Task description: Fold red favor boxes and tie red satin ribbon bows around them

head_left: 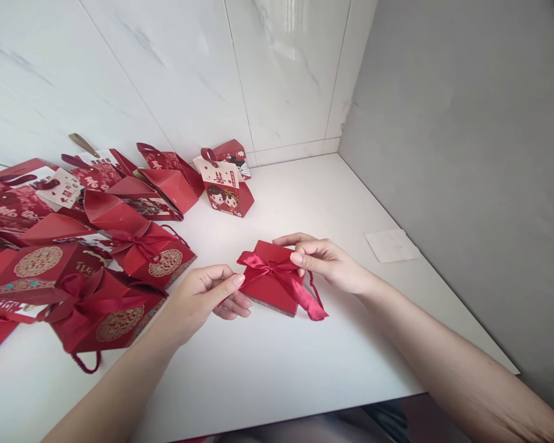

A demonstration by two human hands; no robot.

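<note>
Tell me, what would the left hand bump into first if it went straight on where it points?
Most likely the box: the left hand points rightward across the picture, with the box right in front. They may touch already; depth is hard to judge.

Round gold emblems (165,264), resembling the double-happiness sign, mark several red boxes (141,272) at left. White lettering (10,211) on another box and red characters (224,177) on a pale tag (210,172) are present but illegible.
</note>
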